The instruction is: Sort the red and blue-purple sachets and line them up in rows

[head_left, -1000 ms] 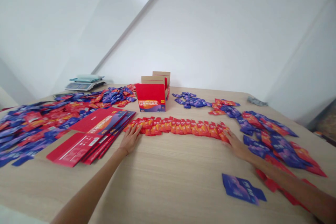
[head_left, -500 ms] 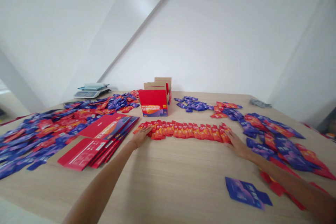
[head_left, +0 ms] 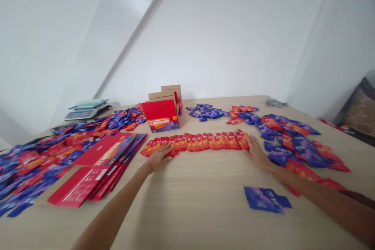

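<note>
We see the long row of overlapping red-and-orange foil sachets (head_left: 202, 141) lying on the pale wooden table (head_left: 199, 207), just in front of the open red cardboard box (head_left: 162, 115) and running off to the box's right. Our left hand (head_left: 158, 156) rests straight in front of the box, palm down on the row's left end; its grip is apart, fingers spread flat over the sachets and clamped on nothing. Our right hand (head_left: 257, 153) lies well to the right of the box at the row's other end, fingertips touching the last sachets; its grip is likewise apart, with the palm flat on the table.

So the row sits between our two hands, touched at both ends and held by neither. To the left of the box and nearer to us lies the fanned stack of flat red carton blanks (head_left: 99, 162), and beyond that the wide heap of blue and red sachets (head_left: 43, 152). A second heap of blue and red sachets (head_left: 295, 140) spreads far to the box's right; a small pile of blue sachets (head_left: 206, 112) lies just right of the box; a single flat blue packet (head_left: 265, 199) lies nearer us, right of the box.
</note>
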### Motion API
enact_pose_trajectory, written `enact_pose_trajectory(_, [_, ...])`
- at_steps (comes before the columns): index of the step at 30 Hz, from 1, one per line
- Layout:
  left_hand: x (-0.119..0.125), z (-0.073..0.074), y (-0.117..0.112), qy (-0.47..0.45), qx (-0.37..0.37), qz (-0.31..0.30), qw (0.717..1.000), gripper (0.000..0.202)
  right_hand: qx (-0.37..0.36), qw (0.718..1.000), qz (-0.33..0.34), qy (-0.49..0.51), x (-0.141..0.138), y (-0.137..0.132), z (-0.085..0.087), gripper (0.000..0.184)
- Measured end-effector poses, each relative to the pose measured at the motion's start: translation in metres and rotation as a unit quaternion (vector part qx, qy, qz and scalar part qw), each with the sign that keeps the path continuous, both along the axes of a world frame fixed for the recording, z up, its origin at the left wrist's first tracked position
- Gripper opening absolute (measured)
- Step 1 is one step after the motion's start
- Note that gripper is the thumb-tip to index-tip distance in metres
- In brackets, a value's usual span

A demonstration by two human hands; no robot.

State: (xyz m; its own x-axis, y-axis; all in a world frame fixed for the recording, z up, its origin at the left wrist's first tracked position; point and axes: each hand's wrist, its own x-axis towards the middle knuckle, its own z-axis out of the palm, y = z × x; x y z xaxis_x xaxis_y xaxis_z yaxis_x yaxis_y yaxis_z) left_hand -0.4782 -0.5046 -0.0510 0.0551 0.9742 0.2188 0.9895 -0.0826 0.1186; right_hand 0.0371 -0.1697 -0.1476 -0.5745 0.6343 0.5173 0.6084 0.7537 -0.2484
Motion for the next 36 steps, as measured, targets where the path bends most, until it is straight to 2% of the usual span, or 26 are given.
enact_pose_trajectory(3, [0.008, -0.004, 0.007, 0.003, 0.009, -0.010, 1.000, 0.051, -0.013, 1.000, 0.012, -0.002, 0.000, -0.007, 0.011, 0.079])
enact_pose_trajectory(6, [0.010, -0.002, 0.006, 0.020, 0.023, -0.011, 0.999, 0.052, -0.039, 0.999, 0.021, -0.015, 0.000, -0.011, 0.020, 0.075])
enact_pose_trajectory(8, [0.020, 0.001, 0.001, 0.052, 0.048, -0.011, 0.997, 0.056, -0.054, 0.998, 0.014, -0.020, -0.001, -0.013, 0.025, 0.073])
enact_pose_trajectory(11, [0.063, 0.008, -0.011, 0.072, 0.071, -0.055, 0.993, 0.062, -0.062, 0.998, 0.009, -0.027, -0.002, -0.017, 0.030, 0.071])
enact_pose_trajectory(14, [0.129, 0.015, -0.022, 0.064, 0.034, -0.143, 0.987, 0.063, -0.061, 0.997, 0.007, -0.039, -0.005, -0.023, 0.038, 0.070])
enact_pose_trajectory(17, [0.181, 0.018, -0.027, 0.053, 0.005, -0.186, 0.981, 0.061, -0.073, 0.995, -0.009, -0.060, -0.009, -0.031, 0.050, 0.071])
enact_pose_trajectory(19, [0.198, 0.018, -0.028, 0.048, 0.004, -0.194, 0.980, 0.062, -0.082, 0.994, -0.014, -0.077, -0.011, -0.038, 0.064, 0.071])
enact_pose_trajectory(21, [0.204, 0.015, -0.027, 0.039, 0.018, -0.188, 0.981, 0.061, -0.079, 0.993, -0.012, -0.091, -0.005, -0.043, 0.082, 0.069])
enact_pose_trajectory(24, [0.203, 0.010, -0.027, 0.033, 0.033, -0.155, 0.987, 0.057, -0.054, 0.992, -0.007, -0.112, 0.029, -0.040, 0.115, 0.063])
enact_pose_trajectory(26, [0.201, 0.008, -0.027, 0.041, 0.031, -0.141, 0.989, 0.057, -0.044, 0.990, -0.007, -0.130, 0.069, -0.028, 0.135, 0.060])
enact_pose_trajectory(29, [0.198, 0.008, -0.025, 0.050, 0.018, -0.163, 0.985, 0.062, -0.093, 0.981, 0.003, -0.173, 0.144, -0.005, 0.153, 0.059])
enact_pose_trajectory(31, [0.196, 0.009, -0.023, 0.052, 0.008, -0.174, 0.983, 0.064, -0.142, 0.969, 0.008, -0.202, 0.187, 0.002, 0.156, 0.076])
enact_pose_trajectory(33, [0.194, 0.009, -0.021, 0.050, 0.002, -0.170, 0.984, 0.065, -0.192, 0.954, 0.021, -0.230, 0.214, -0.005, 0.154, 0.098])
enact_pose_trajectory(36, [0.194, 0.009, -0.019, 0.041, 0.000, -0.162, 0.986, 0.065, -0.228, 0.938, 0.050, -0.258, 0.219, -0.034, 0.146, 0.122])
